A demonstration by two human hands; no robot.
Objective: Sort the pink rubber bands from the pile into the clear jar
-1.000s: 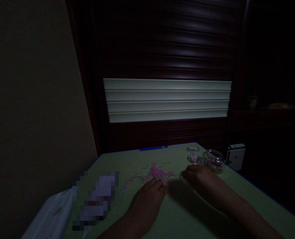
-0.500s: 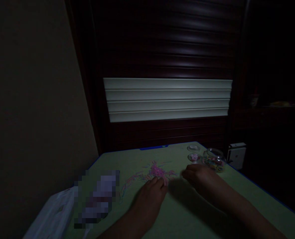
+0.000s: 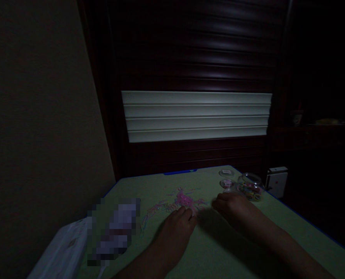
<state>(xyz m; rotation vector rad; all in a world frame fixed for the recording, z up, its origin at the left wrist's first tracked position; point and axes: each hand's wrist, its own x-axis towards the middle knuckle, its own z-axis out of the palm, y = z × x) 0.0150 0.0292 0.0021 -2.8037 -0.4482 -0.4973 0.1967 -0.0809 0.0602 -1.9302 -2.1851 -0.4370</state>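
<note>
A pink heap of what look like small elastic bands lies on the pale green tabletop, with a trail of thin pastel bands spreading to its left. My left hand rests at the near edge of the heap, fingers curled and pressed together. To the right, my right hand is held above its shadow, fingers closed in a pinch. Whatever either hand holds is hidden by the fingers and the dim light. Just beyond the right hand stands a clear open jar with colourful bands inside.
Two round clear pieces, a lid and a dish with pink contents, lie left of the jar. A blurred-out object and a white box occupy the left side. Dark slatted panels rise behind the table.
Almost nothing differs. Both hands keep nearly the same place and closed shape, with only very slight finger movement.
</note>
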